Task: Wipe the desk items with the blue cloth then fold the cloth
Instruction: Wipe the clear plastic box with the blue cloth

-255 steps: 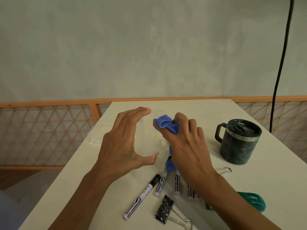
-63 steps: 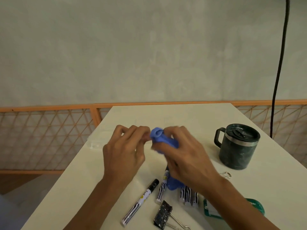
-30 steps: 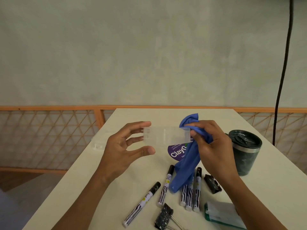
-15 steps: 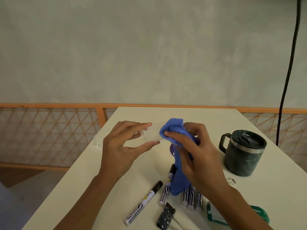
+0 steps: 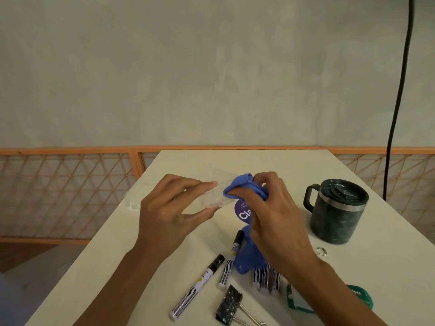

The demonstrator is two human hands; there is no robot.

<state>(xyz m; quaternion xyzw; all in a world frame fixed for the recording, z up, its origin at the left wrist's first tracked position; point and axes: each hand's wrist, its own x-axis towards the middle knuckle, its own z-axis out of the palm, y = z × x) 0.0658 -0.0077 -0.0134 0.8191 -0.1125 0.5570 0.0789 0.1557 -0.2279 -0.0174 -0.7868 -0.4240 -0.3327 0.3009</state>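
While the left hand (image 5: 164, 215) pinches a clear flat plastic strip (image 5: 215, 200) between thumb and fingertips above the cream desk (image 5: 381, 267), the right hand (image 5: 273, 222) grips the bunched blue cloth (image 5: 242, 188) against the strip's right end. So wiping's underway, I reckon; no telling if the black-and-white markers (image 5: 197, 287), speckled binder clip (image 5: 229, 304) or dark green lidded mug (image 5: 336, 212) are done. Folding's not started.

Dim, even, diffuse light with a greenish cast; a faint shadow hugs the mug (image 5: 336, 215). Foreground at 6 o'clock looks slightly soft.
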